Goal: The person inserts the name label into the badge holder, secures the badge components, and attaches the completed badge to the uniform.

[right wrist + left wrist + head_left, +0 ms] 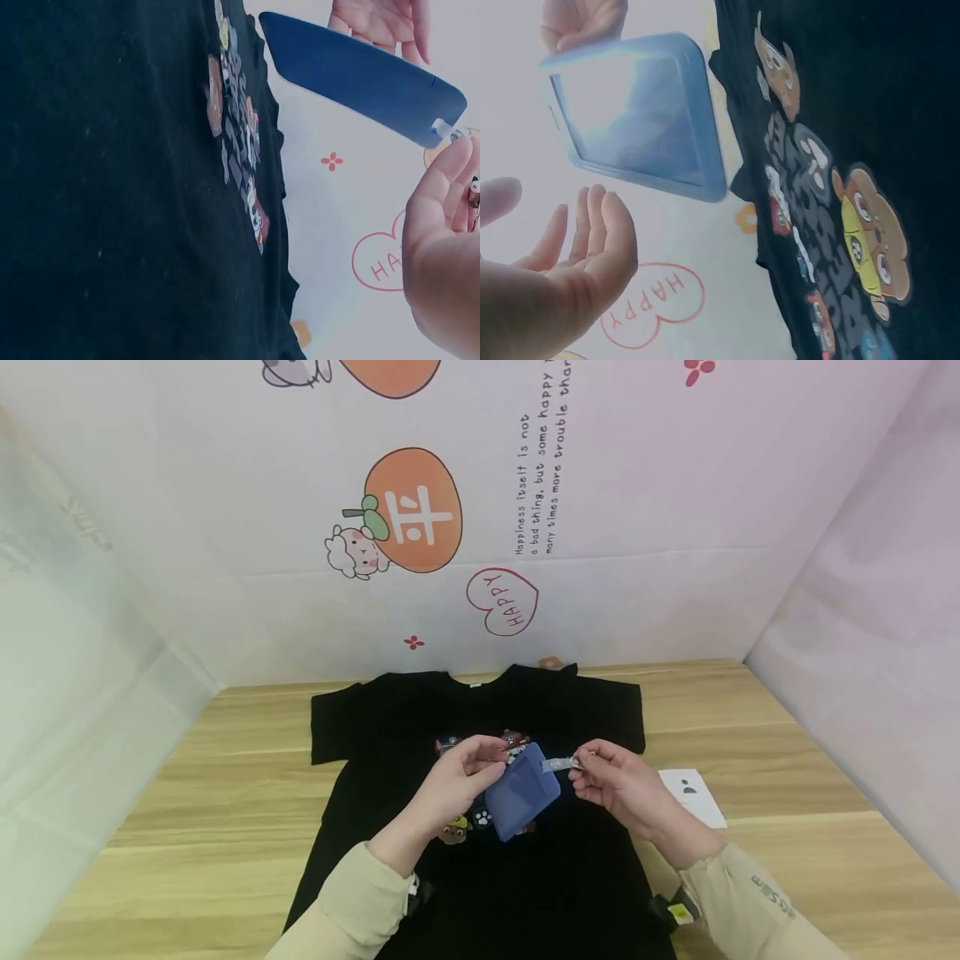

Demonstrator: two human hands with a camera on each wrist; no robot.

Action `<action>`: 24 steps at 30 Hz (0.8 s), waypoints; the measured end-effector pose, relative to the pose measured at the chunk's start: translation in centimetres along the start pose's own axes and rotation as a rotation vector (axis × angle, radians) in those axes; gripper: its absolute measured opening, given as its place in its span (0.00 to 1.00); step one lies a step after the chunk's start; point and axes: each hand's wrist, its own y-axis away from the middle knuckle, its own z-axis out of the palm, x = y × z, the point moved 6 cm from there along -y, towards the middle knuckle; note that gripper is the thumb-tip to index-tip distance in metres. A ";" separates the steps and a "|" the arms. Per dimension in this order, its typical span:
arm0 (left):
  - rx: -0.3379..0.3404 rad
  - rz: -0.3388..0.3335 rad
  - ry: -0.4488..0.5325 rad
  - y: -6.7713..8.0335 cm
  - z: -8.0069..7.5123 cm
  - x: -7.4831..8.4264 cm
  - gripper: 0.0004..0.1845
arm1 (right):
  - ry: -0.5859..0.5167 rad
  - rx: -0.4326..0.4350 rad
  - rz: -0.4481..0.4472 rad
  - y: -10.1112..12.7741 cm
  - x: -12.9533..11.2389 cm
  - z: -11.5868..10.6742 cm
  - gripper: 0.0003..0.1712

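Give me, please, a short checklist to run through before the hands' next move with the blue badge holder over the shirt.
1. Right hand pinches the clip on its strap: ok.
2. Left hand grips the blue badge holder: cannot tell; the left wrist view shows its fingers open near it.
3. Holder held up off the black T-shirt: ok.
4. T-shirt lying flat on the wooden table: ok.
5. White card lying apart, right of the shirt: ok.

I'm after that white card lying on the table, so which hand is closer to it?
Right. The right hand pinches the clip of the blue badge holder just left of the white card; the left hand is farther off, past the holder.
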 end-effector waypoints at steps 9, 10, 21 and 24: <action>-0.144 0.000 0.018 0.7 1.7 0.7 0.20 | -0.061 -0.001 0.017 -0.2 0.2 0.8 0.09; -0.149 -0.003 0.030 0.7 1.7 0.6 0.20 | -0.061 -0.013 0.018 -0.2 0.2 1.0 0.09; -0.168 -0.044 0.058 0.9 1.7 -0.1 0.21 | -0.074 -0.201 0.092 -0.3 1.6 2.0 0.10; -0.172 -0.047 0.063 0.9 1.7 0.0 0.21 | -0.048 -0.204 0.115 -0.3 1.7 2.1 0.09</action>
